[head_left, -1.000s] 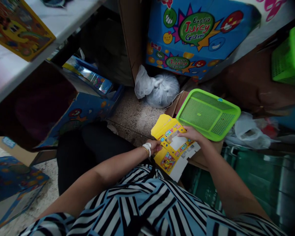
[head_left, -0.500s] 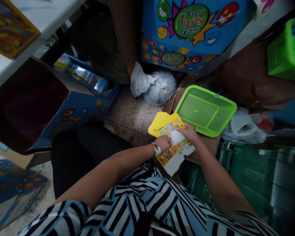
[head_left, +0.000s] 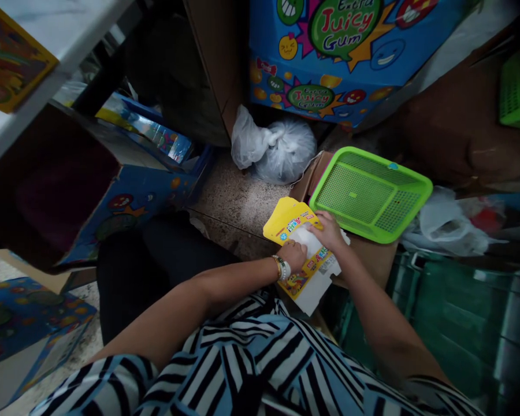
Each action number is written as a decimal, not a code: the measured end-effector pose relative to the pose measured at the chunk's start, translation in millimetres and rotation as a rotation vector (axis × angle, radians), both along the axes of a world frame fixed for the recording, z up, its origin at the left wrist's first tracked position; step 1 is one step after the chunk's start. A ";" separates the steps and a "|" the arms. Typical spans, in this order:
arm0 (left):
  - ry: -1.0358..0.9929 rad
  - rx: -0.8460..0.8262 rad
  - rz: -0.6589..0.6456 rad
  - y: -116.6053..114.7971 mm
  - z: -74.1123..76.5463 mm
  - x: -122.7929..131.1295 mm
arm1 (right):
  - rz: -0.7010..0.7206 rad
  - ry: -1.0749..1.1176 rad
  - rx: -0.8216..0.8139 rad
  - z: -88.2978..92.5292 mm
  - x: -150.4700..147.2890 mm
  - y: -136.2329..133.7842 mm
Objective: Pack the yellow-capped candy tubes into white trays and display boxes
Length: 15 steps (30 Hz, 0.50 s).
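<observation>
A yellow printed cardboard carton (head_left: 281, 230), unfolded with white flaps at its lower end, lies over my lap, tilted. My left hand (head_left: 293, 254), with bracelets at the wrist, is closed at its left middle, fingers curled in by the white central area. My right hand (head_left: 328, 232) grips the carton's right side, thumb on the white part and fingers around the edge. Just beyond the right hand, a shallow green mesh basket (head_left: 372, 193) rests on a brown cardboard box (head_left: 368, 260).
A knotted plastic bag (head_left: 286, 150) sits on the floor ahead, below a large blue gum carton (head_left: 312, 63). To the left stand an open box (head_left: 108, 214) and a white table (head_left: 75, 40). A dark green crate (head_left: 450, 312) is at my right, near another plastic bag (head_left: 446, 222).
My right hand has shifted inward and down over the carton, its thumb now on the white middle. My left hand has moved slightly right. The view has turned a little.
</observation>
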<state>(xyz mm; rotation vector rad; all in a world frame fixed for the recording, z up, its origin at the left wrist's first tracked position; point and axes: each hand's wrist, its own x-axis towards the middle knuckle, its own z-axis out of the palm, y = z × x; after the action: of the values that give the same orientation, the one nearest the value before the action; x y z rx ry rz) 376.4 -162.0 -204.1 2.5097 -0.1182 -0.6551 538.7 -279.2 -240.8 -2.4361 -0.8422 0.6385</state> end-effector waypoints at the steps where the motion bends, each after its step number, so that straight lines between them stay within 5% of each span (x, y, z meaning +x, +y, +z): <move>1: 0.023 0.007 0.021 0.4 -0.4 1.8 | 0.033 -0.057 0.006 -1.3 -1.8 0.8; 15: 0.104 -0.034 0.091 13.9 -6.5 -2.3 | 0.191 -0.251 0.143 14.6 -5.3 2.0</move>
<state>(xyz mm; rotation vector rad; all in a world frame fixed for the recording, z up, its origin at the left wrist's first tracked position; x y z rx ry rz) 374.1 -148.2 -210.7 2.4271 0.0228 -0.7384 533.4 -277.2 -226.2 -2.3531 -1.1900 0.3269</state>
